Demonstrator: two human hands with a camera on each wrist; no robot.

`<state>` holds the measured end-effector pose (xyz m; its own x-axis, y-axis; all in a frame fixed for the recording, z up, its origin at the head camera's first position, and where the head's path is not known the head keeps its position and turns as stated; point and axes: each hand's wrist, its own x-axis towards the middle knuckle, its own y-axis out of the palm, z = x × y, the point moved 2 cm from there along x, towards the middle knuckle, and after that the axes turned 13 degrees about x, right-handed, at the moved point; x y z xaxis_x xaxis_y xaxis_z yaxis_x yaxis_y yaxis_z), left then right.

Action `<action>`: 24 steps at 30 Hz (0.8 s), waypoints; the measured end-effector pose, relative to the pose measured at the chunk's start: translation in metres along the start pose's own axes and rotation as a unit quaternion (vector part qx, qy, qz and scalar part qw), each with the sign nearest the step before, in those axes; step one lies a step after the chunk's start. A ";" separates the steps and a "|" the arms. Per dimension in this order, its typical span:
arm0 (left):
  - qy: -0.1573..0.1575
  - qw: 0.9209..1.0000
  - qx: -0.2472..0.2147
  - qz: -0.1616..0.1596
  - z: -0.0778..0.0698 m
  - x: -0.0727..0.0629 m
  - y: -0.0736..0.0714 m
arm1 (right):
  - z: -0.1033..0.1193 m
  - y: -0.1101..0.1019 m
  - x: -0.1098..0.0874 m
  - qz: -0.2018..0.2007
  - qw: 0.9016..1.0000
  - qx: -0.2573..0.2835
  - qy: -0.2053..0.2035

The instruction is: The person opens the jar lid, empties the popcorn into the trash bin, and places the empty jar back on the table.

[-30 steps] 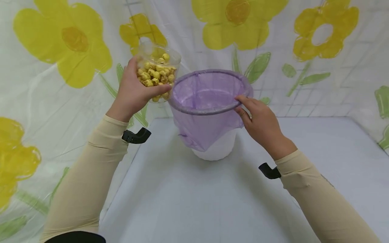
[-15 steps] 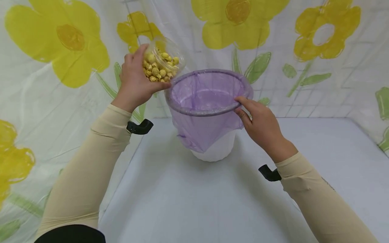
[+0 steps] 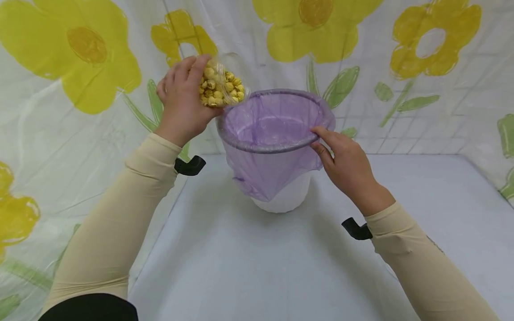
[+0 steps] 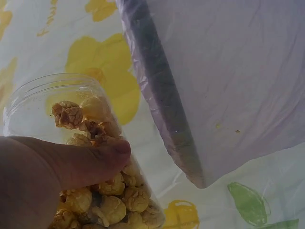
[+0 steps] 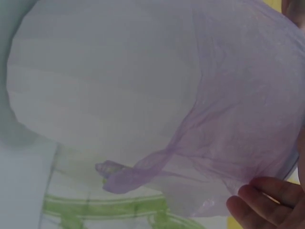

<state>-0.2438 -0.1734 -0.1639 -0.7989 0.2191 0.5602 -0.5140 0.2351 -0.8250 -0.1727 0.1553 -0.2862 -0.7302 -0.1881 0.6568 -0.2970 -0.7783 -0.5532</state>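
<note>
My left hand grips a clear plastic jar that holds caramel-like popcorn. The jar is tipped to the right, its mouth over the left rim of a white trash bin. In the left wrist view the thumb lies across the jar's side. A purple trash bag lines the bin, folded out over its grey rim. My right hand pinches the bag-covered rim at the right side, thumb below and index finger on top. Bag folds hang beside its fingers in the right wrist view.
The bin stands on a white table. Behind it hangs a white curtain printed with yellow flowers and green leaves. Black wrist mounts sit at both sleeves.
My left hand has moved slightly right and tipped the jar further, from nearly upright to strongly tilted toward the bin. The right hand keeps its place on the rim.
</note>
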 end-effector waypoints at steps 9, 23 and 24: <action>0.062 0.994 0.082 -0.045 -0.004 0.001 0.005 | 0.000 0.000 0.001 -0.005 1.000 -0.002 -0.008; 0.127 0.978 0.122 -0.115 -0.012 0.003 0.013 | -0.002 0.002 0.002 -0.014 1.000 0.005 -0.007; 0.129 0.977 0.123 -0.118 -0.013 0.003 0.014 | -0.002 0.003 0.002 -0.014 1.000 0.005 -0.007</action>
<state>-0.2495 -0.1572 -0.1723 -0.5597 0.4255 0.7111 -0.7592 0.0807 -0.6458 -0.1758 0.1541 -0.2874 -0.7134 -0.1735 0.6789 -0.3113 -0.7895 -0.5289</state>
